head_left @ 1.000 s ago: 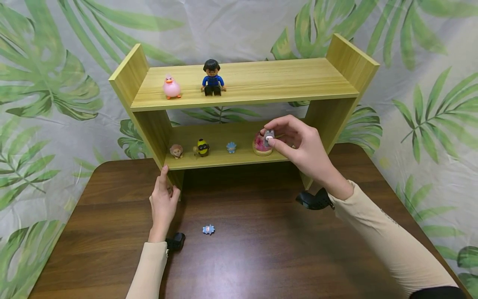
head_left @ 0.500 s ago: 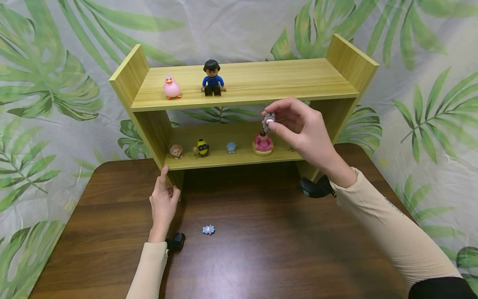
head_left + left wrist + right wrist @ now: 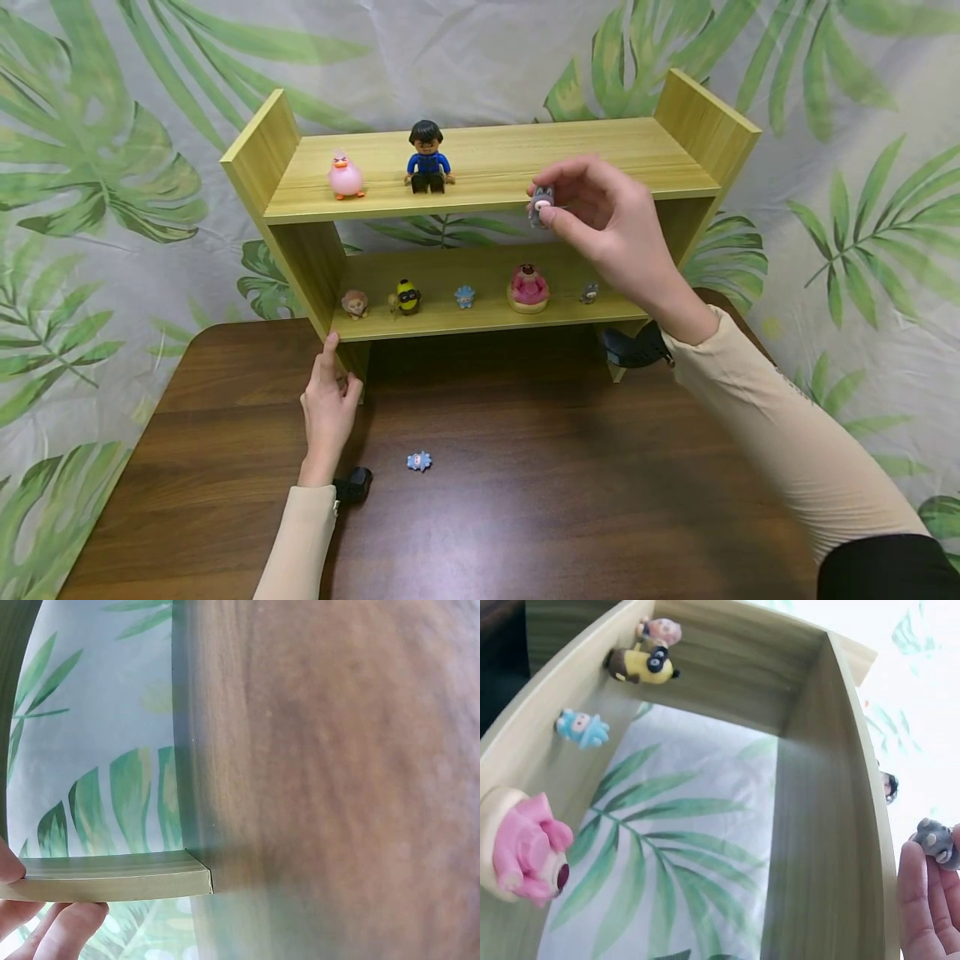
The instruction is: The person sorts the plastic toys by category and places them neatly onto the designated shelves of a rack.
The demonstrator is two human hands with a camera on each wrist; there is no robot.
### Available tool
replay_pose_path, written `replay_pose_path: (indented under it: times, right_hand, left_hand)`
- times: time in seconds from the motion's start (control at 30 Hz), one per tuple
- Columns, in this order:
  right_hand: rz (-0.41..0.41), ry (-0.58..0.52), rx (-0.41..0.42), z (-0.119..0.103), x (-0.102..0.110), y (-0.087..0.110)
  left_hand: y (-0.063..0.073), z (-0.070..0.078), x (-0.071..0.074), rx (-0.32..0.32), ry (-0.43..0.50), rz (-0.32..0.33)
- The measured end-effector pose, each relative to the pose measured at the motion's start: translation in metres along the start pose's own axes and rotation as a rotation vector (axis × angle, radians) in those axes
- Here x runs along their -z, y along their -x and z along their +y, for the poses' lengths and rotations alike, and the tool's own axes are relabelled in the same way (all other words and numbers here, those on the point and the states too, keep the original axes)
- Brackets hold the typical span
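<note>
My right hand (image 3: 618,225) pinches a small grey figurine (image 3: 542,206) with a pale face between thumb and fingers. It is held up in front of the upper shelf's front edge; the right wrist view shows the same grey figurine (image 3: 936,841) at its right edge. My left hand (image 3: 330,410) grips the left side panel of the wooden shelf (image 3: 487,327). In the left wrist view the thumb lies on one side of that panel (image 3: 120,886) and the fingers (image 3: 71,930) on the other.
The upper board bears a pink duck (image 3: 345,177) and a black-haired doll (image 3: 427,158). Along the lower board stand a lion-like figurine (image 3: 355,304), a yellow figure (image 3: 408,297), a blue figurine (image 3: 465,297), a pink bear (image 3: 528,290) and another grey figurine (image 3: 590,292). A blue figurine (image 3: 419,461) lies on the table (image 3: 540,500).
My right hand has risen with the grey figurine from in front of the pink bear to the upper shelf's edge. The bear and second grey figurine are now uncovered. My left hand stays put.
</note>
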State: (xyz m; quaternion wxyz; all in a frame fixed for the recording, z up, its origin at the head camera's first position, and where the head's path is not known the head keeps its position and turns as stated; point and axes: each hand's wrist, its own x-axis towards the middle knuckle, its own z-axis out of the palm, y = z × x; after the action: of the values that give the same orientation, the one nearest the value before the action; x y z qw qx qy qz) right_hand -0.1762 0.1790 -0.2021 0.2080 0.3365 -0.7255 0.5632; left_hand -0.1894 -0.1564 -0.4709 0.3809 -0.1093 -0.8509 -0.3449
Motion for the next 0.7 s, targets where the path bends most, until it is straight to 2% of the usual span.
replay_pose_path:
  times: [0.33,0.7]
  right_hand:
    - [0.015,-0.023,0.006,0.002,0.004,-0.016]
    - [0.004,0.086,0.016,0.006,0.006,-0.032]
  left_hand:
    - [0.001,0.000,0.001,0.006,0.000,-0.011]
    - [0.001,0.000,0.001,0.009,0.000,-0.016]
